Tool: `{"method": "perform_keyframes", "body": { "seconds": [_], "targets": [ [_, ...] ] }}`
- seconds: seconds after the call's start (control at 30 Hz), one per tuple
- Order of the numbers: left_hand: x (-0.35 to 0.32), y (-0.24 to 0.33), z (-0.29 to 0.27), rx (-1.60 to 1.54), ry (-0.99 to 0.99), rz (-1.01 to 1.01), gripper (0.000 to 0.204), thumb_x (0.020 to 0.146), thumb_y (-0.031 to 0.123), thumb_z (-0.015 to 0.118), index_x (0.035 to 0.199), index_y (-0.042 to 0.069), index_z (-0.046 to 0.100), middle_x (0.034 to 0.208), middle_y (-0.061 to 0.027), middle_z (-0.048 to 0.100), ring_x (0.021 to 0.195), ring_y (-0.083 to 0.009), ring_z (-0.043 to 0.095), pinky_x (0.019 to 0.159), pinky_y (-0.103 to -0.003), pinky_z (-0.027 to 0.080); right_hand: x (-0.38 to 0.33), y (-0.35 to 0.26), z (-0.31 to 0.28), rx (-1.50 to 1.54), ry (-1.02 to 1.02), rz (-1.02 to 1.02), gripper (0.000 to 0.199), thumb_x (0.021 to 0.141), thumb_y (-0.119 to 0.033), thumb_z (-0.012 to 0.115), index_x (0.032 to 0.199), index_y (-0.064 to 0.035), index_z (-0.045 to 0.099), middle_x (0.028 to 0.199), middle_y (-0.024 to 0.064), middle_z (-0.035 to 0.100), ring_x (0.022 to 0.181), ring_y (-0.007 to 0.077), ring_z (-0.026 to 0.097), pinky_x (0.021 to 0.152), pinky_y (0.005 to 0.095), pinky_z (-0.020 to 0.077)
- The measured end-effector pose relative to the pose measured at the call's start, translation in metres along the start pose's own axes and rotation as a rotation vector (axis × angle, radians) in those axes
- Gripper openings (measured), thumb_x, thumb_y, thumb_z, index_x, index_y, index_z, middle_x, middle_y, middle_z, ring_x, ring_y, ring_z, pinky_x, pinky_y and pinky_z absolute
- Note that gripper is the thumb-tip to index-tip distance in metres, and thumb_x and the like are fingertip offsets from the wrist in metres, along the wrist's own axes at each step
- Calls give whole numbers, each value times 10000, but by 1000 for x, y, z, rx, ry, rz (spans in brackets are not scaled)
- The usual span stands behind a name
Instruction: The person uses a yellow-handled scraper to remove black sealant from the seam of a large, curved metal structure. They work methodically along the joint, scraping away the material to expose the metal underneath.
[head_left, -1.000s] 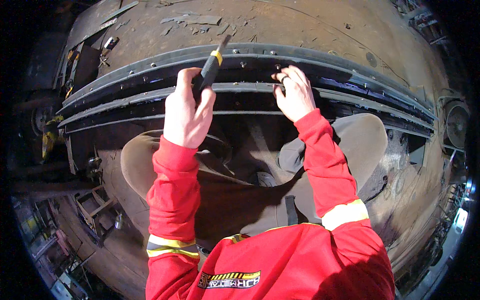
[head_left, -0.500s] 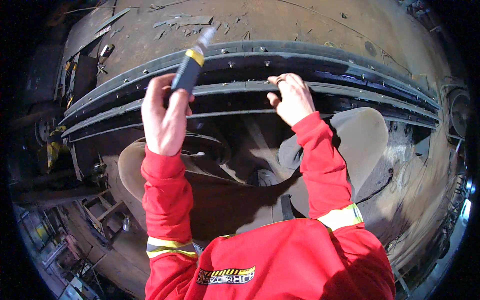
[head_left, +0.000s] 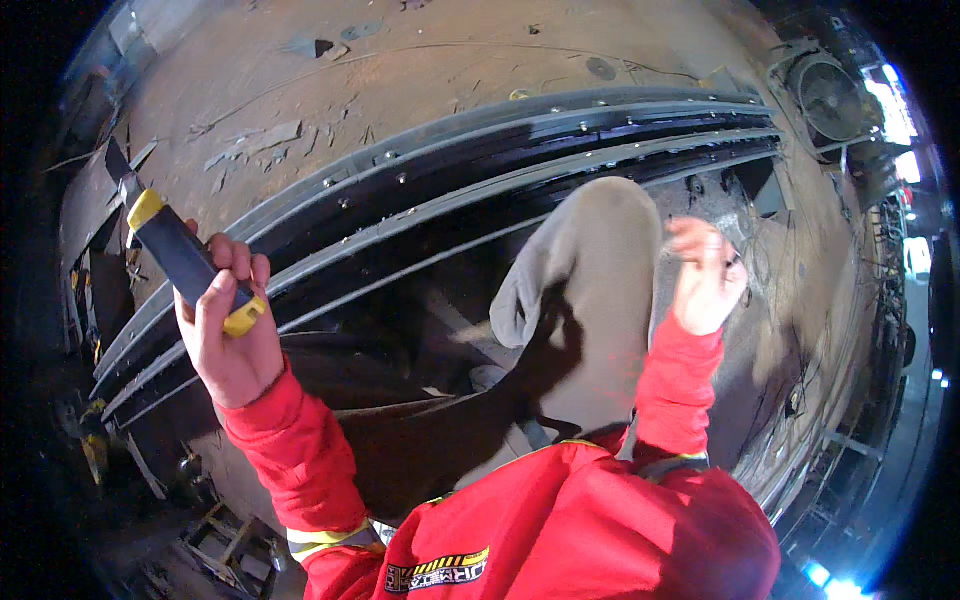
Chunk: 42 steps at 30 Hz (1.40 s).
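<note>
My left hand (head_left: 225, 310) is closed round the black and yellow handle of a utility knife (head_left: 185, 250). Its blade is out and points up and to the left, away from me. Below the knife run long dark metal rails (head_left: 460, 185) with bolts along them, crossing in front of my knees. My right hand (head_left: 708, 275) is in the air just right of my raised knee, apart from the rails. Its fingers are blurred by motion and look loosely bent; whether anything is between them I cannot make out.
Flat scraps (head_left: 270, 138) and a thin cable (head_left: 450, 46) lie on the brown floor beyond the rails. A round fan (head_left: 830, 97) stands at the far right. A small wooden frame (head_left: 228, 540) is at the lower left.
My view has turned to the right. My left hand has moved left with the knife still in it. My right hand has left the rail and come back beside my knee.
</note>
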<state>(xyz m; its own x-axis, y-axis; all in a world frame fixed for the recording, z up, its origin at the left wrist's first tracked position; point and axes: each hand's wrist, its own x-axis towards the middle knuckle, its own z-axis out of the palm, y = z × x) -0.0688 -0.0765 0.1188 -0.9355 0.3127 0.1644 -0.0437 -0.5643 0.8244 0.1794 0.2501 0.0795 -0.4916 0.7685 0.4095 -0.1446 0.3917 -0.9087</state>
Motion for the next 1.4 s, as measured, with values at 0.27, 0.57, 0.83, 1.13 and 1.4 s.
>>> {"method": "perform_keyframes", "body": {
  "seconds": [0.27, 0.57, 0.83, 1.13, 1.4],
  "targets": [
    [-48, 69, -100, 834, 115, 545, 199, 877, 6, 564, 1059, -31, 637, 1169, -190, 620, 1076, -281, 596, 978, -405, 434, -175, 144, -203, -1174, -883, 984, 331, 974, -297, 502, 873, -32, 673, 918, 84, 687, 834, 179, 622, 765, 370, 480],
    [-366, -23, -277, 795, 1055, -748, 482, 820, 331, 648, 1168, 3, 587, 959, -86, 607, 855, -227, 560, 824, -366, 462, -102, 187, -248, -1182, -790, 1059, 311, 972, -282, 508, 888, -29, 670, 887, 74, 674, 805, 174, 610, 742, 362, 478],
    [-403, -160, -220, 866, 1171, -1401, 455, 823, 319, 643, 1138, -3, 586, 938, -93, 607, 835, -229, 557, 804, -371, 463, 11, 232, -233, -1296, -824, 1104, 294, 969, -269, 513, 900, -27, 667, 859, 66, 663, 779, 169, 600, 721, 355, 476],
    [-218, -163, -251, 1153, 1018, -1130, 425, 825, 306, 637, 1105, -10, 586, 914, -100, 608, 813, -231, 554, 782, -376, 463, 82, 220, -264, -1383, -877, 1198, 276, 967, -254, 519, 915, -25, 663, 827, 56, 650, 749, 164, 588, 698, 346, 473],
    [-252, -155, -174, 1176, 1110, -1164, 400, 828, 294, 632, 1075, -17, 585, 893, -107, 608, 794, -232, 551, 762, -381, 463, 145, 240, -307, -1426, -906, 1157, 260, 965, -241, 524, 928, -23, 660, 799, 47, 638, 723, 159, 578, 677, 339, 471]
  ]
}}
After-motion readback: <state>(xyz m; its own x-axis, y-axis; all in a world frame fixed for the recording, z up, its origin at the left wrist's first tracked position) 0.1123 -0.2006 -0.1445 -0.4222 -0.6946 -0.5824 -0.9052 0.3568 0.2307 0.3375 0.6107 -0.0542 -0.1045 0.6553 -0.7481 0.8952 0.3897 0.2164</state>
